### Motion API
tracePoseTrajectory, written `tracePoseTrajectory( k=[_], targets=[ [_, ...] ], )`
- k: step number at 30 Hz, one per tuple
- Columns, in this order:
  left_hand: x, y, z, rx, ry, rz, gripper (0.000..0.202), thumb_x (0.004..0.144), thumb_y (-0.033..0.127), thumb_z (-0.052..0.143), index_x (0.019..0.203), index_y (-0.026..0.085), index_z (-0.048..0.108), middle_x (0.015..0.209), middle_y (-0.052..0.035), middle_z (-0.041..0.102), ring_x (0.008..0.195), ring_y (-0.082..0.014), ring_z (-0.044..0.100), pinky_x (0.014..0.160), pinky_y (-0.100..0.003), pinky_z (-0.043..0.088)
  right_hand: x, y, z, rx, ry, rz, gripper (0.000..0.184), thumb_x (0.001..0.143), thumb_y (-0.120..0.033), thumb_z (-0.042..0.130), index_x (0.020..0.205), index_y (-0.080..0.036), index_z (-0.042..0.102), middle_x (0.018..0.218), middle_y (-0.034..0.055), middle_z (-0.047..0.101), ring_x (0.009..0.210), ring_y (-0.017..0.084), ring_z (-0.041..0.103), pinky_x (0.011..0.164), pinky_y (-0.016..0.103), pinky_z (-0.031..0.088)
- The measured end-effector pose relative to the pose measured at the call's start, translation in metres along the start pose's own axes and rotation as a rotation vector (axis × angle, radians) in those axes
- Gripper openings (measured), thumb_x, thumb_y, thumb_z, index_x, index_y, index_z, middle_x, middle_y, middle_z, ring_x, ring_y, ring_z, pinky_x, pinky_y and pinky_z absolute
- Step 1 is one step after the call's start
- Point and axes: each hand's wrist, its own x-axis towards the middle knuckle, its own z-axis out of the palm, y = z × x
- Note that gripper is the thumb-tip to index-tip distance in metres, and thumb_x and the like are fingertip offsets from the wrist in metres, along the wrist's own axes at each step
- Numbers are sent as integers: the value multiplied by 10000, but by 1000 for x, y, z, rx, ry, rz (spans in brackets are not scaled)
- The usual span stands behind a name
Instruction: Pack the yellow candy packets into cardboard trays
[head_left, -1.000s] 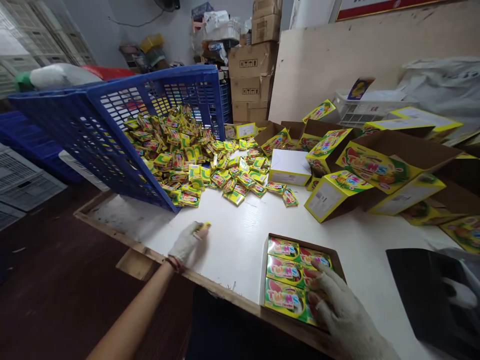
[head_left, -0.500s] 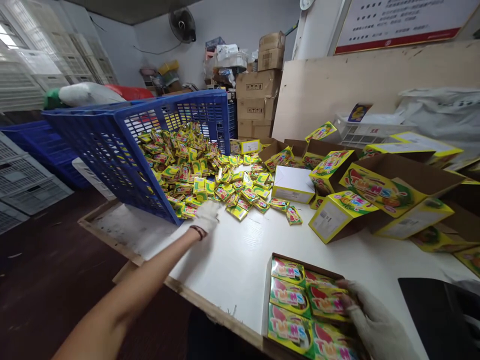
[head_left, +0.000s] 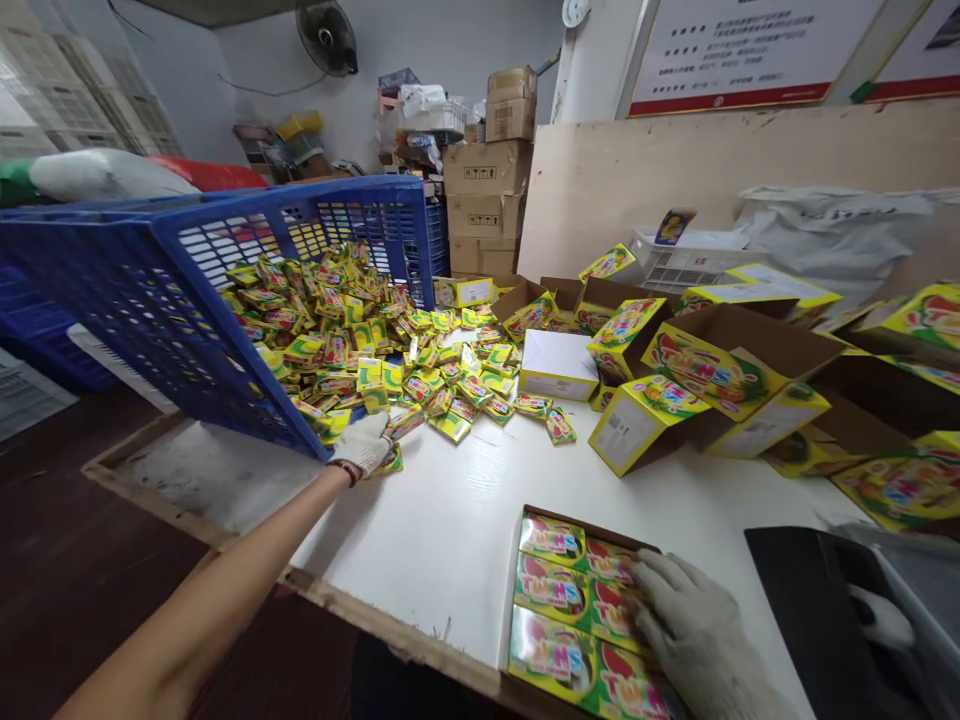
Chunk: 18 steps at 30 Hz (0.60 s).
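Observation:
My left hand point(head_left: 365, 443), in a white glove, reaches out to the near edge of a heap of small yellow-green packets point(head_left: 352, 330) and closes on packets there. The heap spills from a tipped blue plastic crate point(head_left: 150, 290) onto the white table point(head_left: 457, 500). My right hand point(head_left: 694, 630), also gloved, lies flat with fingers spread on the packets laid in rows inside an open cardboard box point(head_left: 577, 610) at the table's near edge.
Several yellow printed cartons point(head_left: 645, 410), open and folded, crowd the right side of the table, with a white box point(head_left: 559, 362) among them. A dark tray point(head_left: 825, 610) sits at the near right. Brown cardboard boxes point(head_left: 487, 190) are stacked at the back. Grey crates stand at the left.
My left hand moved from the bare table out to the heap's near edge and closed on packets. My right hand stayed on the packed box. The view shifted slightly.

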Motion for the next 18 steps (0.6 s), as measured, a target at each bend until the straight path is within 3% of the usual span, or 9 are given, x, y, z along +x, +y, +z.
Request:
tracePoseTrajectory(
  k=[3,5,7,9,11,14,16,18],
  targets=[
    [-45,62,33,-271,-94,170,314,922,345,367,1041,167,598,973,-66,673,890,-193,626,789,-305,499,28,-39,-2,344,-44,339,327,874,-341,451,1040,-196,692,1036,110,726,966,256,663,862,414,529],
    [-81,110,54,-618,-231,351,335,910,398,416,1058,164,605,985,-56,678,859,-172,626,769,-277,511,54,-66,-6,588,-90,501,408,857,-410,480,1139,-159,635,1076,123,716,984,259,665,874,410,534],
    [-111,150,69,-884,-371,474,326,897,423,464,1029,173,625,986,-48,681,878,-178,628,789,-283,517,77,-78,-15,759,-96,517,431,880,-468,455,1134,-157,612,1064,111,712,964,245,661,853,385,538],
    [-123,170,78,-932,-399,517,329,901,436,468,1035,184,629,1008,-49,684,917,-192,633,837,-305,518,91,-73,-28,786,-77,468,395,873,-444,480,1132,-166,587,1042,84,707,931,223,654,828,352,535],
    [-114,167,81,-792,-266,514,349,890,429,482,1105,185,608,1091,-72,672,996,-217,628,919,-340,503,92,-52,-41,685,-115,420,385,841,-352,528,1181,-173,549,1033,59,701,902,203,647,809,328,525],
    [-72,126,76,-383,16,431,428,811,352,566,1197,168,556,1250,-123,598,1201,-274,540,1071,-394,409,81,-14,-46,433,-316,311,369,815,-211,528,1178,-169,576,1015,58,699,886,196,639,806,318,502],
    [-41,86,68,-56,48,287,491,777,346,592,1225,154,532,1301,-160,543,1264,-316,485,1082,-426,388,71,3,-36,251,-439,186,285,838,-154,488,1066,-164,659,961,73,696,861,195,628,792,310,484],
    [-20,46,59,195,-6,56,573,767,427,591,1257,141,508,1285,-204,523,1225,-372,505,987,-483,445,62,9,-22,78,-460,100,266,863,-127,470,969,-162,712,931,88,685,846,197,612,774,305,468]
  ],
)
